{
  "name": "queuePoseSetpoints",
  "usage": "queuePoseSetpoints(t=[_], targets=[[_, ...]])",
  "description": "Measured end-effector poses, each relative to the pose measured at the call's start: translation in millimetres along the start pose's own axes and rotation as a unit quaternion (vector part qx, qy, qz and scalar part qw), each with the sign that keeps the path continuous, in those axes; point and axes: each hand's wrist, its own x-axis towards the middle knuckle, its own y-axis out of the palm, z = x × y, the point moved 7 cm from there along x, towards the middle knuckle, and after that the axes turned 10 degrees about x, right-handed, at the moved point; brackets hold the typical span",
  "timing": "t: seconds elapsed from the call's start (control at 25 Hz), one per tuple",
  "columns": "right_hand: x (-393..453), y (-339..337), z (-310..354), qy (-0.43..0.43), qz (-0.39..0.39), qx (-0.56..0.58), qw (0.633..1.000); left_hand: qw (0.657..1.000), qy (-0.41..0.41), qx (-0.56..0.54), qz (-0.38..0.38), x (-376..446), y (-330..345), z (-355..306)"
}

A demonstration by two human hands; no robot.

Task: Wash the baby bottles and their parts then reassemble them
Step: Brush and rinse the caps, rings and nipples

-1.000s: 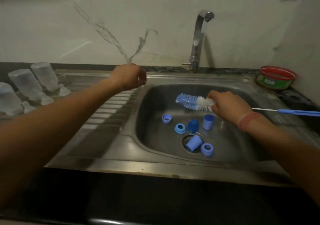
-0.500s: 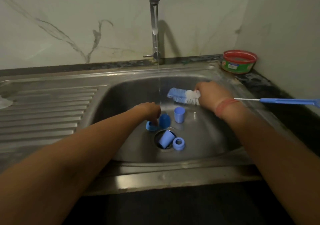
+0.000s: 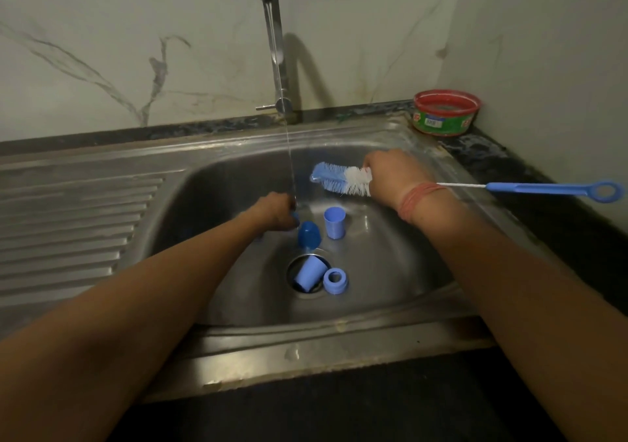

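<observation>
Several blue bottle parts lie in the steel sink: an upright cap, a darker cap, a cap lying on the drain and a screw ring. My left hand is low in the basin under the thin water stream, fingers curled around a small blue part that is mostly hidden. My right hand grips the bottle brush just behind its blue and white bristles. Its blue handle sticks out to the right over the counter.
The tap stands at the back and runs a thin stream. A ribbed draining board lies to the left. A red-rimmed tub sits at the back right corner, on the dark counter by the wall.
My left hand came from the draining board into the basin and closed on a small blue part. The view swung right, so the bottles on the left are out of view.
</observation>
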Motion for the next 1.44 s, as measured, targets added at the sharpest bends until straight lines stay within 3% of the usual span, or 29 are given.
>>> queuePoseSetpoints(t=[0.08,0.12,0.2,0.28,0.32,0.4,0.64,0.8,1.04,1.16,1.28,1.44], targets=[[-2.7,-2.5,2.2,0.003,-0.006,0.009,1.0,0.981,-0.03,-0.182,-0.056,3.1,-15.0,7.5],[-4.5,-4.2,4.2,0.001,-0.009,0.015,1.0,0.946,-0.044,-0.315,-0.068,3.6,-19.8,10.1],[-8.0,-8.0,10.5,-0.014,-0.014,0.037,0.999,0.816,-0.058,-0.573,-0.05,-0.2,-26.2,4.0],[-11.5,-12.7,18.7,-0.035,-0.013,0.058,0.998,0.69,-0.067,-0.72,-0.04,-5.7,-36.1,-3.5],[-13.0,-15.0,22.2,-0.045,-0.014,0.065,0.997,0.649,-0.073,-0.756,-0.046,-7.7,-41.4,-5.0],[-16.5,-19.6,29.6,-0.064,-0.025,0.08,0.994,0.609,-0.082,-0.787,-0.062,-13.3,-51.6,-3.5],[-20.7,-30.0,44.8,-0.13,-0.096,0.063,0.985,0.625,-0.08,-0.773,-0.082,-38.0,-69.3,3.4],[-22.3,-31.4,51.3,-0.168,-0.124,0.034,0.977,0.655,-0.045,-0.751,-0.07,-46.7,-69.9,4.3],[-15.9,-22.3,51.6,-0.146,-0.115,0.047,0.981,0.666,-0.014,-0.746,-0.01,-45.0,-58.9,-11.0],[-11.0,-16.1,51.1,-0.119,-0.1,0.06,0.986,0.637,-0.02,-0.77,0.029,-44.2,-50.4,-20.0],[-10.3,-10.0,58.9,-0.113,-0.088,0.088,0.986,0.576,-0.021,-0.816,0.042,-43.7,-51.1,-33.8],[-12.1,-8.5,64.8,-0.105,-0.074,0.121,0.984,0.533,-0.034,-0.845,-0.025,-40.9,-64.3,-34.9]])
